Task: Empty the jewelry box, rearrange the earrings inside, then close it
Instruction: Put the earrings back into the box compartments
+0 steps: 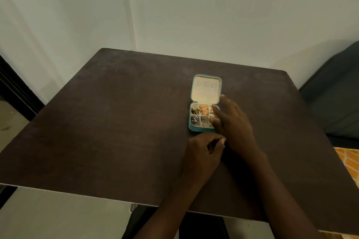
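Observation:
A small teal jewelry box [194, 128] lies open on the dark brown table [116, 122], its cream-lined lid [206, 89] standing up at the back. Its white compartments hold earrings [203, 110]: gold ones at the back, dark and silver ones at the front left. My right hand [232, 120] rests over the box's right side with its fingers spread, fingertips in the right compartments, hiding them. Just in front of the box, my left hand [204, 151] lies on the table with its fingers curled in and nothing visible in it.
The table stands against a pale wall [194, 15]. A dark chair or sofa [334, 87] is at the right, with an orange patterned cloth [349, 163] below it. The table's near edge [77, 194] runs across the bottom.

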